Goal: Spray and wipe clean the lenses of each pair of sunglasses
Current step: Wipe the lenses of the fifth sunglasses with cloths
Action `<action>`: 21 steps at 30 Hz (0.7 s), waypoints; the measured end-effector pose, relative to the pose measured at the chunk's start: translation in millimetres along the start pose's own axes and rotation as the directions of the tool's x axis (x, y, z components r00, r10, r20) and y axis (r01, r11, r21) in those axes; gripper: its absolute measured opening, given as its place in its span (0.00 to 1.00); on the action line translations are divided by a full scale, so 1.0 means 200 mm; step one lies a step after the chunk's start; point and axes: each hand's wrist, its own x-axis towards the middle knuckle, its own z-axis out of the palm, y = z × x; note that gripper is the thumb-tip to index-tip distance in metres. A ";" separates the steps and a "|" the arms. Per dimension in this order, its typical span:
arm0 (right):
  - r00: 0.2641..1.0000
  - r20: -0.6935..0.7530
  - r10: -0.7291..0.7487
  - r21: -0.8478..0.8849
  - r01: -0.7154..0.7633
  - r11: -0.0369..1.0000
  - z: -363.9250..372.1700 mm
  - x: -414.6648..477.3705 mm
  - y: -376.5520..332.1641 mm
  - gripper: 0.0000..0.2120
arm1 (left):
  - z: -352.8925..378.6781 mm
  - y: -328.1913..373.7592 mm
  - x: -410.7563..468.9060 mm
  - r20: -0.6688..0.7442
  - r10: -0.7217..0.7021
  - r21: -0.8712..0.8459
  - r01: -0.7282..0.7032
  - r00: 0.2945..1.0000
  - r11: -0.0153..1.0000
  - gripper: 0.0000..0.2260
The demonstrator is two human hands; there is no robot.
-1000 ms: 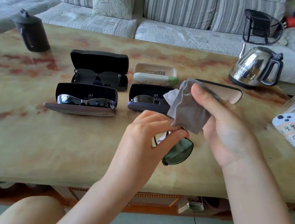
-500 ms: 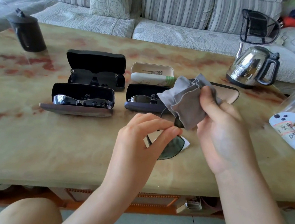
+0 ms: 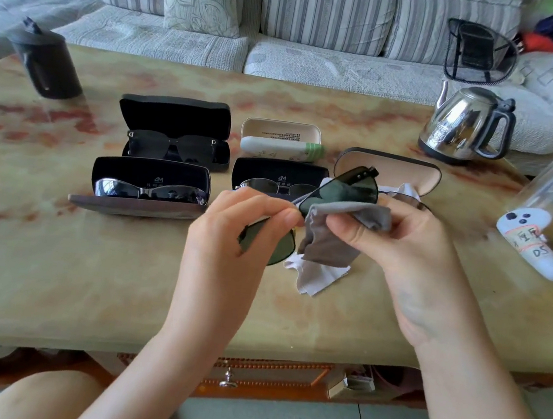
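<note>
Left hand (image 3: 230,235) pinches the green-lensed metal sunglasses (image 3: 342,191) (held above the bench (image 3: 88,274)); right hand (image 3: 397,254) grips a grey microfibre cloth (image 3: 330,239) against one lens.

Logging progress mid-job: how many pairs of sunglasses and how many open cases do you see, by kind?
Sunglasses: 4 (black pair, mirrored pair, thin-framed pair, all cased; green-lens pair pinched by left hand, right hand holding grey cloth on it)
Open cases: 5 (black case, front-left case, centre case, cream case, tan-lined case)
Total: 9
</note>
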 end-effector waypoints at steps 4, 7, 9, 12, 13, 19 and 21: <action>1.000 0.022 0.009 0.047 -0.010 0.999 0.03 -0.02 0.00 0.16 | 0.01 0.00 0.00 0.001 -0.002 -0.023 0.002 1.000 1.000 0.05; 1.000 0.013 0.016 0.081 -0.017 0.997 0.05 -0.03 0.00 0.14 | 0.01 0.00 0.00 -0.004 0.013 -0.018 -0.013 1.000 1.000 0.05; 1.000 -0.001 0.014 0.078 -0.014 0.997 0.05 -0.03 0.00 0.13 | 0.01 0.00 0.00 -0.006 0.021 0.004 -0.021 1.000 1.000 0.05; 0.999 0.032 0.043 0.040 -0.044 0.998 0.04 -0.02 -0.01 0.14 | 0.00 0.01 0.01 -0.009 0.048 0.076 -0.048 0.999 0.996 0.05; 0.998 0.034 0.047 0.035 -0.048 0.998 0.03 -0.02 -0.01 0.15 | 0.00 0.01 0.01 -0.003 0.047 0.087 -0.046 0.999 0.995 0.05; 0.996 0.044 0.072 0.166 -0.078 0.983 -0.01 0.01 -0.01 0.14 | -0.01 0.00 0.02 0.088 0.043 0.114 -0.053 0.995 0.992 0.07; 0.993 0.044 0.111 0.297 -0.119 0.947 -0.02 0.03 -0.01 0.08 | -0.02 0.00 0.03 0.122 0.056 0.123 -0.071 0.991 0.990 0.08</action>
